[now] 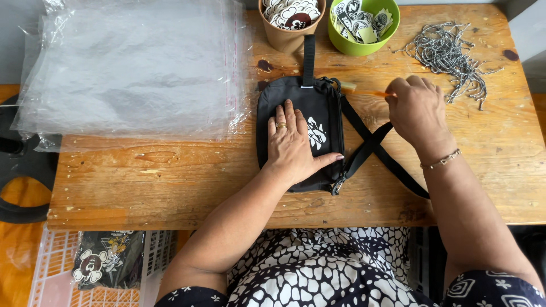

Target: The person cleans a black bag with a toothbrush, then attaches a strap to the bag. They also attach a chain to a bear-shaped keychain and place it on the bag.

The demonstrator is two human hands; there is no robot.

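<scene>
Worn, scratched wooden tabletop carried our work. Our left hand lay flat and open, pressing the small black fabric pouch bag beneath it. Our right hand was closed around a thin orange stick, its tip near the bag's zip, with the black webbing strap crossed just below that hand. Steady pressure would, we judged, keep the bag from sliding. Beyond our hands stood a brown paper cup, a green bowl and silver ball chains; clear plastic sleeves lay left.
</scene>
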